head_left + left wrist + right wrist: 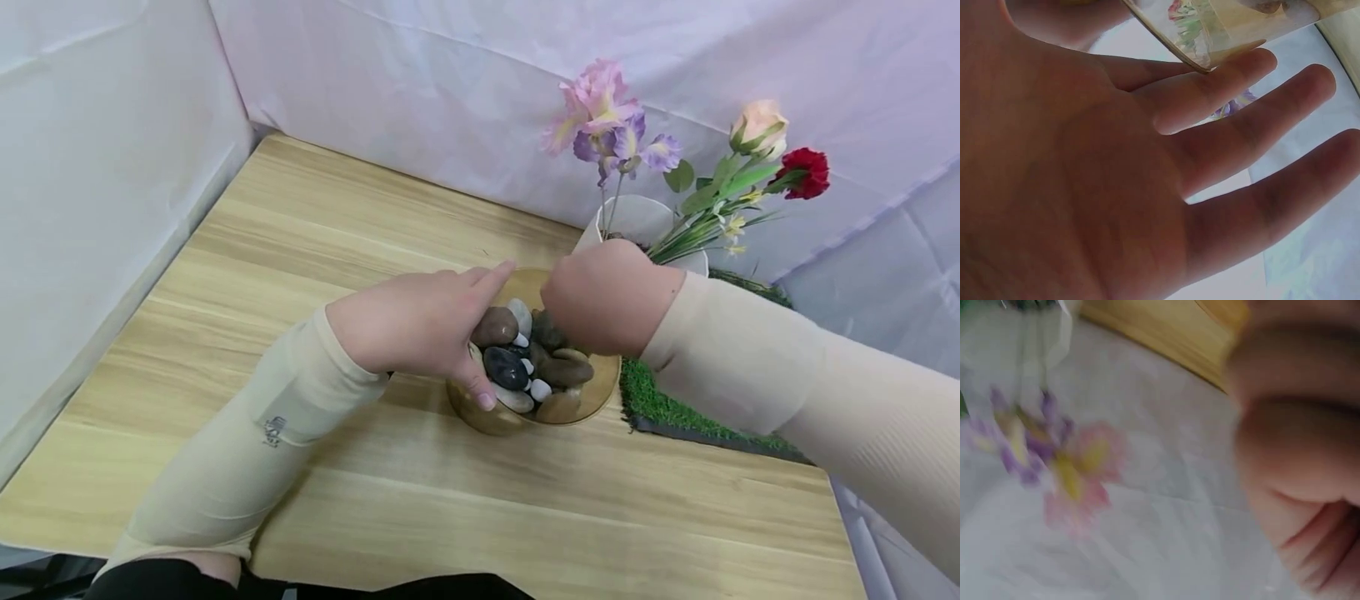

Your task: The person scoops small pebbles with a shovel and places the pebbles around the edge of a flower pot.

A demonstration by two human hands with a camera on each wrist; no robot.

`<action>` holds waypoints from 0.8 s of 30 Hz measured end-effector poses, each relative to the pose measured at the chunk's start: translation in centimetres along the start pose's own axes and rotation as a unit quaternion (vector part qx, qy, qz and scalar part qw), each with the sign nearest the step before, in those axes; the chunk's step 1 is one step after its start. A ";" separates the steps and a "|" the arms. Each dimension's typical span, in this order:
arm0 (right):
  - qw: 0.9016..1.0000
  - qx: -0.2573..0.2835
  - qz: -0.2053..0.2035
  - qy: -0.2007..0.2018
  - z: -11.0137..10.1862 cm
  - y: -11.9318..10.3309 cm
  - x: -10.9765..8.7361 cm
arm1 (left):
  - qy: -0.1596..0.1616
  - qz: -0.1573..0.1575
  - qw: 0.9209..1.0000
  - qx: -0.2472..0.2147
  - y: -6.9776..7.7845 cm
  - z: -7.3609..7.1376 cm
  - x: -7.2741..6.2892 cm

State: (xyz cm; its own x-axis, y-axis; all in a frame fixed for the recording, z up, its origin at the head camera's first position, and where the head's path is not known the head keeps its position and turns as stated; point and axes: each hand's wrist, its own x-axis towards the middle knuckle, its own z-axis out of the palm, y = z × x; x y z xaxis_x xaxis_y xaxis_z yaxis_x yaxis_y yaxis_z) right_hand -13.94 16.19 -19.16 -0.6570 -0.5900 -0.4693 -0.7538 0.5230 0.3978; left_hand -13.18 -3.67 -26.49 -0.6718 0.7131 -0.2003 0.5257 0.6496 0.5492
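Observation:
A see-through amber bowl [602, 387] stands on the wooden table, filled with smooth brown, black and grey stones [506, 369] and a few small white pebbles [540, 389]. My left hand [420, 323] lies along the bowl's left side, thumb over the near left rim. In the left wrist view its fingers [1247, 131] are straight and spread, right by the bowl's wall [1235, 28]. Over the bowl's right far part is my right hand [611, 296], back turned to the head camera. Its fingers [1304, 450] are curled in the right wrist view; whether they hold anything is hidden.
Behind my right hand is a white pot [637, 215] with pink and purple irises [600, 108]. Beside them rise a peach rose [760, 129] and a red carnation [806, 173]. Artificial turf [663, 404] lies under my right forearm. White cloth [420, 92] hangs behind the table.

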 end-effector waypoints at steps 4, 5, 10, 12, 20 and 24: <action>0.989 0.073 0.014 -0.131 0.0 1.7 0.9 | 0.000 -0.006 1.000 -0.001 0.3 -0.2 -0.1; 0.985 0.089 0.019 -0.149 -0.1 2.1 1.0 | 0.000 -0.006 1.000 -0.002 0.4 -0.2 -0.1; 0.976 0.133 -0.010 -0.172 -1.1 3.5 1.4 | 0.005 -0.008 1.000 0.000 0.4 -0.4 -0.4; 0.974 0.150 -0.025 -0.170 -1.1 4.3 1.5 | 0.008 -0.006 1.000 0.002 0.3 -0.3 -0.5; 0.948 0.255 -0.048 -0.186 0.5 7.8 0.6 | 0.000 -0.004 1.000 0.000 0.2 0.2 -0.2; 0.938 0.281 -0.058 -0.193 0.7 8.5 0.2 | -0.001 -0.001 1.000 0.006 0.2 0.1 -0.2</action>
State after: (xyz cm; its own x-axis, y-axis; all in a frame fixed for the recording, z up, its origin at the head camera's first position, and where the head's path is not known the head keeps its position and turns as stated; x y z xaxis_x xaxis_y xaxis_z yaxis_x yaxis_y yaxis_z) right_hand -20.48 20.96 -16.43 -0.4358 -0.4540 -0.7772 -0.6243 0.7745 -0.1024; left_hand -12.92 -3.62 -26.38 -0.6722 0.7118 -0.2035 0.5304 0.6548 0.5384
